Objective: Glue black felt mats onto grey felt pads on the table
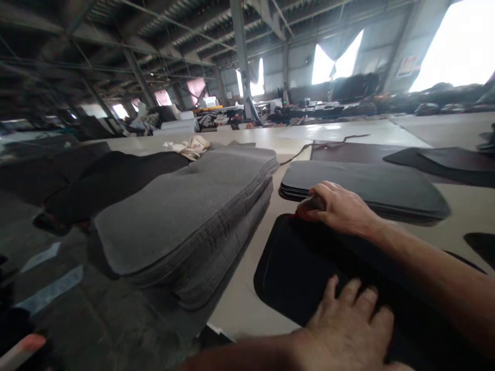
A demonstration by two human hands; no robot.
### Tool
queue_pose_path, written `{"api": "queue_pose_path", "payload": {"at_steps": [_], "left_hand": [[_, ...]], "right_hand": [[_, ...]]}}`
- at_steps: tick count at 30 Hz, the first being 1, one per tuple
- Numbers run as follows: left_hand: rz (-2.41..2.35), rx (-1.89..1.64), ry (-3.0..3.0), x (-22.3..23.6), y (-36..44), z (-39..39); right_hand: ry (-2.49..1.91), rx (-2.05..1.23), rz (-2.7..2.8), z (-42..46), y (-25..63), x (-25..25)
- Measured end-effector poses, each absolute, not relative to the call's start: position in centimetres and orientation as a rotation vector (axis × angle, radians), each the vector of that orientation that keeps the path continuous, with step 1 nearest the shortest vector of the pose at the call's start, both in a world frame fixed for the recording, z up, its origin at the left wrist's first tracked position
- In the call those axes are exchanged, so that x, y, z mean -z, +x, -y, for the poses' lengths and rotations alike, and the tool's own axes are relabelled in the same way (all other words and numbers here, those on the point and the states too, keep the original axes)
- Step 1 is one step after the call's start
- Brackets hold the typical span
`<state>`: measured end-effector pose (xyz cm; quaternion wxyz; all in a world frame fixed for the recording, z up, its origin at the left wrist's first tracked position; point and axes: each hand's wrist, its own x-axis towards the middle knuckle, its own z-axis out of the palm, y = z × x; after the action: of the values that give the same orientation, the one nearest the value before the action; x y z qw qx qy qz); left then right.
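Note:
My right hand (342, 206) is closed around a small dark brown, rounded hand tool (310, 204) with a reddish lower edge. The tool sits at the far left corner of a black rounded-corner sheet (290, 263), and its exact kind is hidden by my fingers. My left hand (350, 319) lies on the same sheet with its fingers spread, nearer to me. Just beyond my right hand is a low stack of dark grey rounded sheets (371, 180). To the left rises a thick pile of grey felt-like sheets (189, 201).
A pale tabletop (251, 304) carries these sheets. A whitish cloth bundle (193, 148) lies behind the thick pile, with black material (127, 175) left of it. Dark offcuts (436, 159) lie at the right. A metal post (243, 62) stands beyond the table.

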<state>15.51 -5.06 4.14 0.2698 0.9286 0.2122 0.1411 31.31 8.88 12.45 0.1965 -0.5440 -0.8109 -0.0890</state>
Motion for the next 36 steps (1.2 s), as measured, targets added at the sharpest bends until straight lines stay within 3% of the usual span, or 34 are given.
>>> {"api": "queue_pose_path", "payload": {"at_steps": [10, 26, 31, 36], "left_hand": [[-0.621, -0.305, 2.504, -5.0, 15.7, 5.1], [-0.771, -0.162, 2.596, -4.6, 16.4, 4.8], [-0.808, -0.075, 2.672, -6.9, 16.6, 3.6], [-1.124, -0.002, 2.91, -9.4, 16.5, -2.2]], "right_hand": [[-1.764, 0.164, 2.274, -4.8, 37.3, -15.5], [-2.288, 0.085, 1.848, 7.2, 51.9, -15.0], [-2.291, 0.086, 1.739, 9.3, 53.6, -14.7], [-2.309, 0.071, 1.704, 9.8, 53.1, -14.9]]}}
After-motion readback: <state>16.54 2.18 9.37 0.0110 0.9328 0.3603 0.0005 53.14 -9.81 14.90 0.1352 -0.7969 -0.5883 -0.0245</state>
